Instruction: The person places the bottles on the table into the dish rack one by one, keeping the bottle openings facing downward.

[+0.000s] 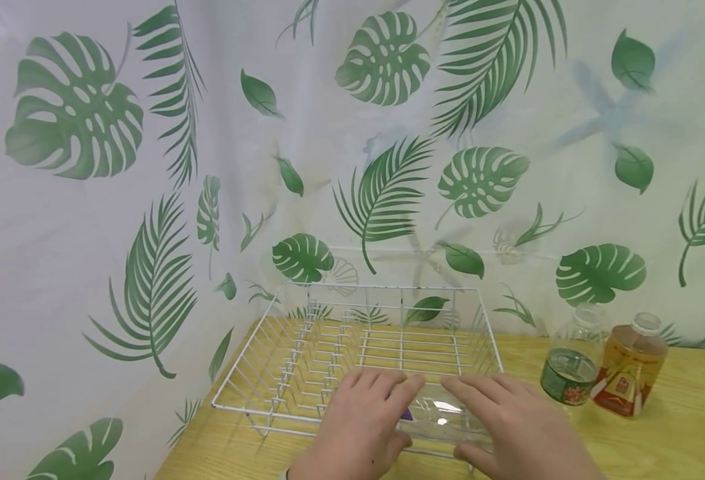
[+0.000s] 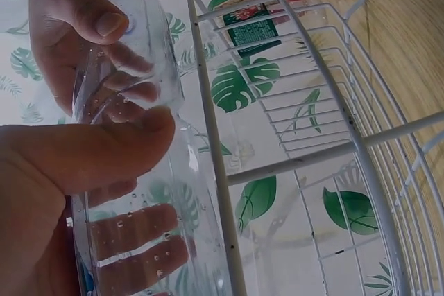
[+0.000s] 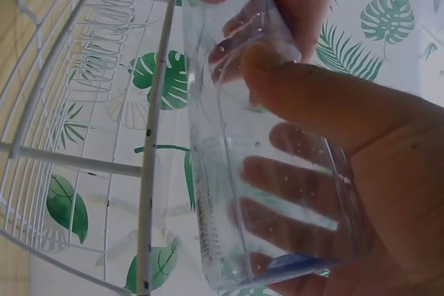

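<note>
Our left grip (image 1: 360, 419) and right grip (image 1: 514, 423) both close around a clear bottle (image 1: 439, 413), thumbs on one face and fingers showing through from the opposite side. It lies on its side between them at the near edge of a white wire rack (image 3: 146, 199); whether it touches the wire, we cannot tell. Droplets dot its surface in the wrist views, and no liquid shows inside, so we judge it light, thin-walled and likely slippery, more apt to dent than break. We expect the best hold at the broad flat sides, one palm toward each end, with pressure kept gentle. To the rack's right on the worktop (image 1: 694, 427), a green-labelled bottle (image 1: 568, 380) and an amber-red bottle (image 1: 628, 373) stand upright, well apart from the left grip.
</note>
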The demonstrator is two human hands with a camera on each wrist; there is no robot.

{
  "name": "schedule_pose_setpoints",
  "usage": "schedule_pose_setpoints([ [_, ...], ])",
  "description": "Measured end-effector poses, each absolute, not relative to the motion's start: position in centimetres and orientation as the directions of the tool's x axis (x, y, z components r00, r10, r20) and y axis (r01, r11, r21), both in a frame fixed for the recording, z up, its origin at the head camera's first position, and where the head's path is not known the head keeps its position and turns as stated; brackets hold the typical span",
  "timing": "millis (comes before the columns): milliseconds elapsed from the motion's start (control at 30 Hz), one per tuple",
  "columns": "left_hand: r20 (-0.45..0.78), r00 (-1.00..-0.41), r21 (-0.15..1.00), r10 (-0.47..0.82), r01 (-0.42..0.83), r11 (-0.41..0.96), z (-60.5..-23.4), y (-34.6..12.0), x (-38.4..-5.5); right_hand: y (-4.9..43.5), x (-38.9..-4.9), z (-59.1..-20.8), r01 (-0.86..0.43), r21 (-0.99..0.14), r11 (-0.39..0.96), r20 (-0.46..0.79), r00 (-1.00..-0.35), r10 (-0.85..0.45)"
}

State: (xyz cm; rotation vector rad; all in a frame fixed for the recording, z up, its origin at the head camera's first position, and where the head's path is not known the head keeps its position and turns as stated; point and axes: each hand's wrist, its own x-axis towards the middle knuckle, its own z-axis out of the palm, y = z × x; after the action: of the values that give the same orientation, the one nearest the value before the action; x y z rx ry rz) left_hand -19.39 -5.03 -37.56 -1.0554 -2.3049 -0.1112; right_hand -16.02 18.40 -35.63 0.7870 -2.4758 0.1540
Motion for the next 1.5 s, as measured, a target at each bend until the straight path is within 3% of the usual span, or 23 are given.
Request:
schedule_pose_setpoints([
  [200, 0.53, -0.524, -0.13, 0.667, 0.727, 0.674, -37.4, -5.1, -19.3, 18.9, -15.6, -34.9, -0.634, -0.052, 0.772, 0.573, -0.652, -0.497],
  [333, 0.488, -0.575, -0.017, 0.657, 0.746, 0.665, -37.1, -5.4, -19.2, 19.3, -15.0, -34.0, -0.642, -0.152, 0.752, 0.624, -0.652, -0.43],
  [533, 0.392, -0.666, 0.301, 0.635, 0.745, 0.595, -36.0, -6.1, -19.4, 19.9, -14.1, -32.6, -0.58, -0.39, 0.715, 0.597, -0.751, -0.283],
  [733, 0.277, -0.727, 0.673, 0.629, 0.614, 0.413, -35.4, -6.7, -19.3, 20.4, -13.8, -32.0, -0.531, -0.58, 0.617, 0.492, -0.833, -0.253],
  [933, 0.248, -0.679, 0.856, 0.692, 0.487, 0.171, -35.8, -6.7, -19.6, 20.8, -14.1, -32.5, -0.573, -0.719, 0.394, 0.5, -0.819, -0.28],
  [1100, 0.253, -0.604, 0.925, 0.755, 0.38, -0.006, -36.5, -6.2, -19.7, 20.9, -14.3, -32.6, -0.521, -0.851, 0.066, 0.481, -0.823, -0.302],
  [1233, 0.231, -0.555, 0.967, 0.799, 0.22, -0.127, -36.5, -5.6, -19.2, 20.7, -14.7, -32.9, -0.471, -0.861, -0.192, 0.509, -0.795, -0.331],
  [1367, 0.179, -0.514, 0.984, 0.839, 0.076, -0.163, -37.2, -5.0, -19.1, 20.4, -15.4, -33.6, -0.432, -0.828, -0.356, 0.547, -0.763, -0.344],
  [1500, 0.093, -0.484, 0.994, 0.87, 0.0, -0.107, -37.8, -4.5, -19.0, 20.0, -15.6, -34.0, -0.373, -0.845, -0.383, 0.508, -0.786, -0.354],
])
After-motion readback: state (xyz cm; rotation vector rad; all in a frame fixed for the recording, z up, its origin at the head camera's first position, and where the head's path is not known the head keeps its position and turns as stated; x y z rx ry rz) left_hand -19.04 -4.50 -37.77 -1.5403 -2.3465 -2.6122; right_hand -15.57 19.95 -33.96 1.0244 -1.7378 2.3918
